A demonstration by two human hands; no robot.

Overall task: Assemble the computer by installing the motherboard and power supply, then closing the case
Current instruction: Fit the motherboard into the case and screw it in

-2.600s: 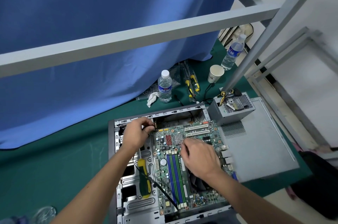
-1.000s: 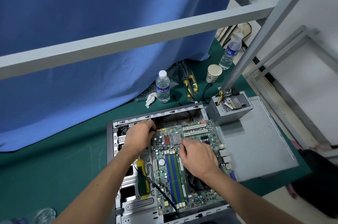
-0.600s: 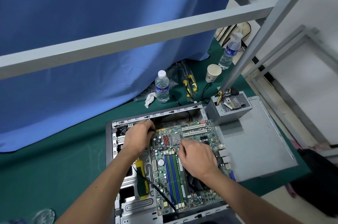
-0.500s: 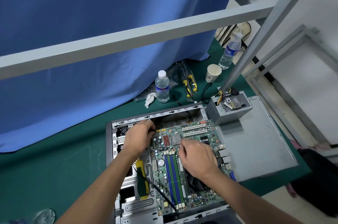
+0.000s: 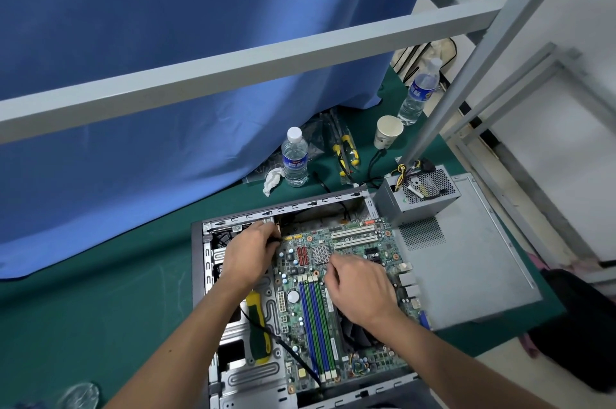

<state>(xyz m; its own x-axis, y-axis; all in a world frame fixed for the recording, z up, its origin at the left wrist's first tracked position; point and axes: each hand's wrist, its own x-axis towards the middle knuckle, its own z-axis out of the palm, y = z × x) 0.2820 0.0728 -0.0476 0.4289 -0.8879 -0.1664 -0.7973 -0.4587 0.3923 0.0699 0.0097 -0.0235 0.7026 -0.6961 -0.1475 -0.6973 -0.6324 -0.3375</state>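
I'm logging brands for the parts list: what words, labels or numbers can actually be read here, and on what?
None can be read.
Near water bottle: blue label, white characters blurred.
Far water bottle: blue label, blurred.
Paper cup: faint print, unreadable.
Motherboard: markings too small.
Power supply: sticker too small.

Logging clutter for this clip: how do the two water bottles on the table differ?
The near bottle stands by the blue curtain, left of the yellow-handled tools, beside a crumpled white tissue. The far bottle stands at the back right, beyond the paper cup, and looks smaller from here. The near bottle's label faces the camera squarely; the far bottle's sits at an angle. Both are clear, upright, white-capped, with blue labels.
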